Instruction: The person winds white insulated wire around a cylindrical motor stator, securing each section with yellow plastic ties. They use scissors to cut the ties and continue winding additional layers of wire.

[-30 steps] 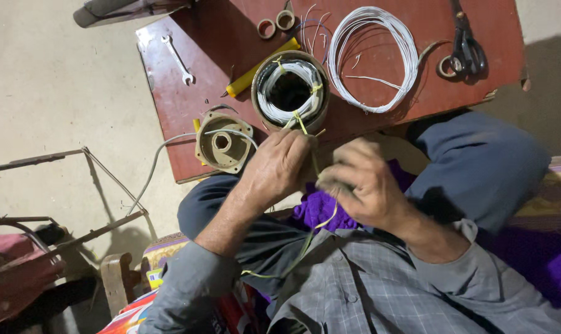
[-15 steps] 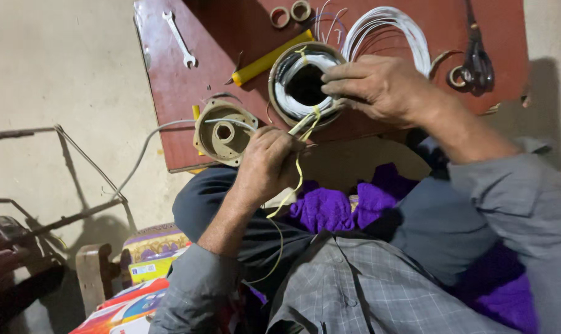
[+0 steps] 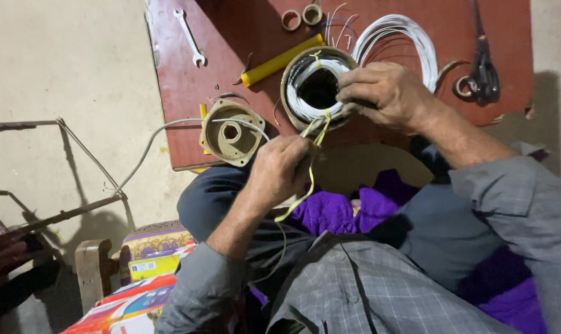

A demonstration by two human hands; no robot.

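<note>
A round motor stator with white windings lies on the red board. My right hand grips its near right rim and windings. My left hand is below the stator, closed on a yellow cord that runs up to the windings and hangs down over my lap. A second loop of yellow cord shows at the top of the stator.
On the board lie a tan motor end cover, a yellow tube, a spanner, a coil of white wire, scissors and two small rings. Purple cloth covers my lap. Colourful boxes sit at lower left.
My right hand went from my lap up onto the stator rim. My left hand stayed on the yellow cord and drew it taut below the stator. The view shifted right.
</note>
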